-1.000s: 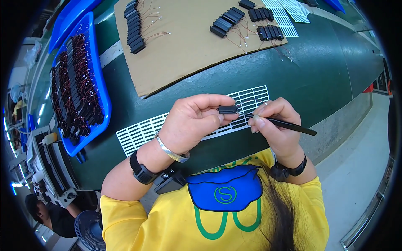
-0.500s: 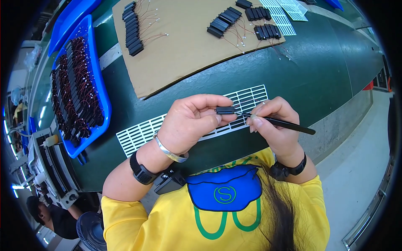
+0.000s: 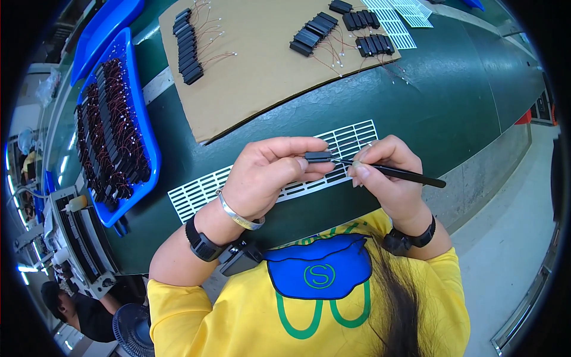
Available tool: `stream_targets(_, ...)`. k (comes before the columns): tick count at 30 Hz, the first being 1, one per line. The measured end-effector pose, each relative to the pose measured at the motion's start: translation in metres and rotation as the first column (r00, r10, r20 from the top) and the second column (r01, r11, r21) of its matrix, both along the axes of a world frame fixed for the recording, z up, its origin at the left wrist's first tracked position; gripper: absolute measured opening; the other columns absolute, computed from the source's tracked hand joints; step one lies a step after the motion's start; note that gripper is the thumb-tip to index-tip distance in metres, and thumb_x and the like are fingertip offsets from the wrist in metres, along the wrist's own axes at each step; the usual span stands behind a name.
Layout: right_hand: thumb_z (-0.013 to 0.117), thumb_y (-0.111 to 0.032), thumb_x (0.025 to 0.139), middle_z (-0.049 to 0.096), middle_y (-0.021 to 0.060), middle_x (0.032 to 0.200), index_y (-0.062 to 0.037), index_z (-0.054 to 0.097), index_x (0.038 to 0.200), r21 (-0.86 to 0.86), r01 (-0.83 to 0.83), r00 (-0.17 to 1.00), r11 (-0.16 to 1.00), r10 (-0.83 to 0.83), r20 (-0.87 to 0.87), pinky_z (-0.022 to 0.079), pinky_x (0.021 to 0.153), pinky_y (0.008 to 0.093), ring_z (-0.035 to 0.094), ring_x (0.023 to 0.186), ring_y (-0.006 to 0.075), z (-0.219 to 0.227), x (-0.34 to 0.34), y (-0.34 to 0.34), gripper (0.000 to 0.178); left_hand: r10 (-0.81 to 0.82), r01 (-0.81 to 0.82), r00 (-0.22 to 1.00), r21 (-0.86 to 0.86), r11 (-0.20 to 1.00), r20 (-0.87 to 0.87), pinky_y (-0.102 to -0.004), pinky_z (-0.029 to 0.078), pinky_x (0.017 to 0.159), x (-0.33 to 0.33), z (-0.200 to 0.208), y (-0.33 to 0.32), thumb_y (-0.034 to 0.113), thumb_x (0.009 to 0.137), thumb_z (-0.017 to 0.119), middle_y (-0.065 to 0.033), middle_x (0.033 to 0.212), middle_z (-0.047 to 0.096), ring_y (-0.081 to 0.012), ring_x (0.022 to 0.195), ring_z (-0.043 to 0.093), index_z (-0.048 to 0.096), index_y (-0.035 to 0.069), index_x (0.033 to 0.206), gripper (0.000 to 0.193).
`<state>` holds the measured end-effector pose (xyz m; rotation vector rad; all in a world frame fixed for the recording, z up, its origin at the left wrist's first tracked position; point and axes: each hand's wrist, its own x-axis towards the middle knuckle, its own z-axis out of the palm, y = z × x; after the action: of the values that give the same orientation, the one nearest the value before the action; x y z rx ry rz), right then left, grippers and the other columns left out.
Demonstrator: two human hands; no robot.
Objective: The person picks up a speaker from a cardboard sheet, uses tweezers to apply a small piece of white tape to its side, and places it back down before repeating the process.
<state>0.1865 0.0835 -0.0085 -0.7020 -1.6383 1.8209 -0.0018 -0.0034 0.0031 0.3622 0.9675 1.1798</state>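
Right now, with the middle of the head view serving as my clock's centre, I am watching the left hand (image 3: 264, 169) pinching a small black block (image 3: 318, 157) between thumb and fingers, just off centre towards two o'clock. The right hand (image 3: 391, 189) is gripping a slim black tool (image 3: 416, 177) like a pen, its fingers closing round the shaft near the thin end. I am judging the step in hand to be fine work at one end of the block, since the tip is aiming straight at it; whether it is touching or sitting just beside, I am not managing to tell. To my mind, the next move is calling for a firm left pinch and small, gentle movements of the tip.

The block is lying with its long axis almost level, running from nine to three o'clock, the worked end facing three and the other facing nine, into the left grip. The tool is slanting slightly, its tail pointing just past three. Beneath the fingers, a white slotted strip (image 3: 200, 193) is stretching from between eight and nine to two, while a cardboard sheet (image 3: 256, 71) is lying towards twelve, carrying more blocks (image 3: 307, 38)
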Motion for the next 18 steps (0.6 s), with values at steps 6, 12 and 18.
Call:
stream_targets(6,0.053,0.007,0.077,0.056,0.0099,0.075,-0.0014,0.045,0.081,-0.004,0.004,1.0,1.0,-0.004,-0.006,0.047,0.061,0.0232,0.056,0.065,0.0125,0.0,-0.0002,-0.0003,0.012,0.025,-0.025,1.0,-0.009,1.0,0.015,-0.0338,0.047,0.087,0.0008,0.0009,0.0006,-0.002,0.083,0.041,-0.0197,0.108,0.055,-0.0297,0.099,0.057,0.049,-0.009,0.112,0.032)
stream_targets(12,0.053,0.006,0.077,0.056,0.0101,0.075,-0.0016,0.045,0.081,-0.001,0.002,1.0,1.0,-0.002,-0.004,0.047,0.06,0.0231,0.056,0.065,0.0124,0.001,-0.0002,-0.0008,0.011,0.0,0.0,1.0,-0.007,1.0,0.004,-0.0305,0.047,0.086,0.0005,-0.0002,0.0004,0.0,0.083,0.041,-0.0156,0.109,0.055,-0.0245,0.099,0.058,0.05,-0.007,0.113,0.031)
stream_targets(18,0.053,0.005,0.077,0.056,0.0109,0.075,-0.0017,0.045,0.08,0.03,-0.019,1.0,0.999,0.019,-0.007,0.047,0.06,0.023,0.056,0.064,0.0123,-0.0005,0.0019,0.0004,0.011,-0.004,0.005,0.999,0.012,1.0,-0.04,-0.0292,0.047,0.086,0.0016,-0.0012,-0.0003,-0.001,0.083,0.043,-0.0145,0.109,0.055,-0.0231,0.098,0.058,0.05,-0.006,0.113,0.031)
